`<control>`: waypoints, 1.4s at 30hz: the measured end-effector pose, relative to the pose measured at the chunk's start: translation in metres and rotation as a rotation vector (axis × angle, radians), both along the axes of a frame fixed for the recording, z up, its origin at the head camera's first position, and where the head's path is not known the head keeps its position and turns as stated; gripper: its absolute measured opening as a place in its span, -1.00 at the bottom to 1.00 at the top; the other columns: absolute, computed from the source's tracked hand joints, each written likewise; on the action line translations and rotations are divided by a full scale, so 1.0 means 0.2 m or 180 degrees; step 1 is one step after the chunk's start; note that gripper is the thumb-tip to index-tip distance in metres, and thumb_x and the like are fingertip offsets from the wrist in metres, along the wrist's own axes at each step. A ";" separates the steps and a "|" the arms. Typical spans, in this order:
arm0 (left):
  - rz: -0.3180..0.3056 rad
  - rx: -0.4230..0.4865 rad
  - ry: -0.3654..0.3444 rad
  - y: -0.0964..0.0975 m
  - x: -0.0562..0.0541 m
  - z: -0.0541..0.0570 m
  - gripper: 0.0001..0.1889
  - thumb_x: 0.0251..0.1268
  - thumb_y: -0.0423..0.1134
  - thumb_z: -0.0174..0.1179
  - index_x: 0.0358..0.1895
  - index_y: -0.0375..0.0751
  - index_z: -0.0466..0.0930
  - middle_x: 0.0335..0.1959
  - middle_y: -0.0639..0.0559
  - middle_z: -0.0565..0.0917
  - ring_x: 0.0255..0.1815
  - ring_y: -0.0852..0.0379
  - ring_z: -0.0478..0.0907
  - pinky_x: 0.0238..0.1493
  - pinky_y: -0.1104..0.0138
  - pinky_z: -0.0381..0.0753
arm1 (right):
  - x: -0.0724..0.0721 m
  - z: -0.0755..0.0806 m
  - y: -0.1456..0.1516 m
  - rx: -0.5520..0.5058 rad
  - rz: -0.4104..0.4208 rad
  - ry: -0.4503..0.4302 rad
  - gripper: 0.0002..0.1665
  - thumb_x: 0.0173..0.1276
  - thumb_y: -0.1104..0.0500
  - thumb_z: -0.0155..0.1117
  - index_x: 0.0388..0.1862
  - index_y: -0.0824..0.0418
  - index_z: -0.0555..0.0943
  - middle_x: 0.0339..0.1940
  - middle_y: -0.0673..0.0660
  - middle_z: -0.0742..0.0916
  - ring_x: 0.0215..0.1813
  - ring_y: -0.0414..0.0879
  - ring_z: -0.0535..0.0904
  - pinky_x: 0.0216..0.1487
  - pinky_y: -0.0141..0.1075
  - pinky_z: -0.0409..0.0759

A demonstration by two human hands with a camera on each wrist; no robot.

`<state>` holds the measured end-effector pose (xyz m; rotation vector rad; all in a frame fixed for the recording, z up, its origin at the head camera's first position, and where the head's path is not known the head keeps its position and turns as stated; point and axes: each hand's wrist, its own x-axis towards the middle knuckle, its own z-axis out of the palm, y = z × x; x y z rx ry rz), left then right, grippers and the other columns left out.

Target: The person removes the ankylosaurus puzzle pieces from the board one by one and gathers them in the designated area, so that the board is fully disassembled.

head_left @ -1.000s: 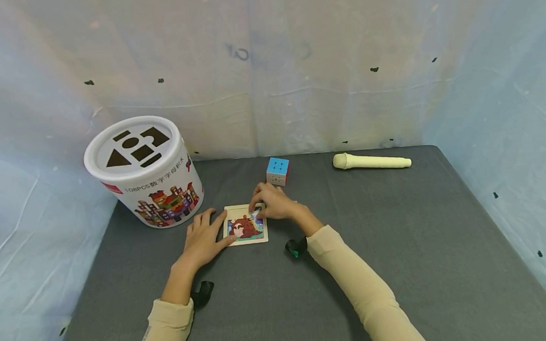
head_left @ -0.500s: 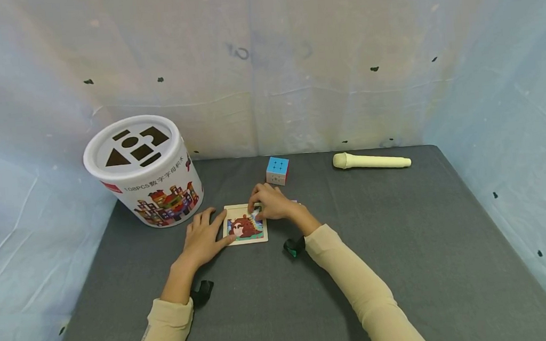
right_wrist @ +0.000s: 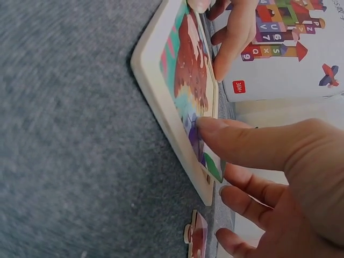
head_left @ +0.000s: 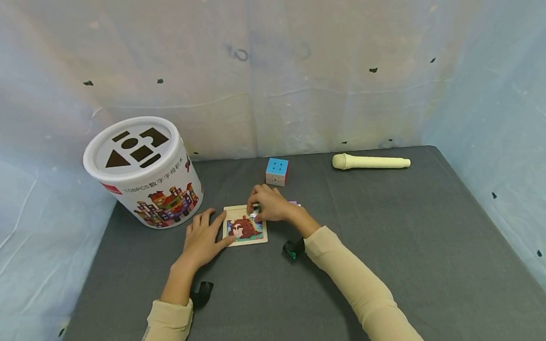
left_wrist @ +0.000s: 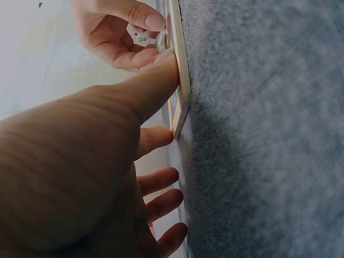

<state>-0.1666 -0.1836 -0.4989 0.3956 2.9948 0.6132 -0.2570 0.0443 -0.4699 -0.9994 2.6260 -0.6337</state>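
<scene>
A small wooden jigsaw puzzle board point(head_left: 247, 242) with a red-brown dinosaur picture lies flat on the grey cloth. My left hand point(head_left: 203, 237) rests at its left side, thumb on the near left part and index finger against the edge, the other fingers spread. Over the far right corner, my right hand point(head_left: 272, 202) pinches a puzzle piece point(right_wrist: 212, 164) with green and white on it. In the right wrist view that piece is tilted up from the board, the thumb on its face; the fingers behind it are partly hidden.
Beside the board lies a loose puzzle piece point(right_wrist: 199, 236), mostly hidden by my right wrist in the head view. A blue-topped puzzle cube point(head_left: 278, 171) stands behind my right hand. A large white block tub point(head_left: 143, 175) is at left, a pale yellow toy microphone point(head_left: 370, 161) at far right.
My right hand has shifted very slightly at the board's far right corner, still pinching the piece. The left hand and the board stay in place.
</scene>
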 end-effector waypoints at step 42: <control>0.0018 0.0033 -0.0049 0.00 0.00 0.00 -0.20 0.34 0.12 0.27 0.54 -0.16 0.23 0.46 -0.38 0.16 0.44 -0.40 0.04 0.32 -0.34 0.04 | 0.00 -0.03 0.03 -0.0803 -0.0018 -0.0447 -0.67 0.29 0.47 0.33 0.00 0.22 0.67 -0.03 0.09 0.74 0.06 -0.05 0.64 0.32 0.05 0.28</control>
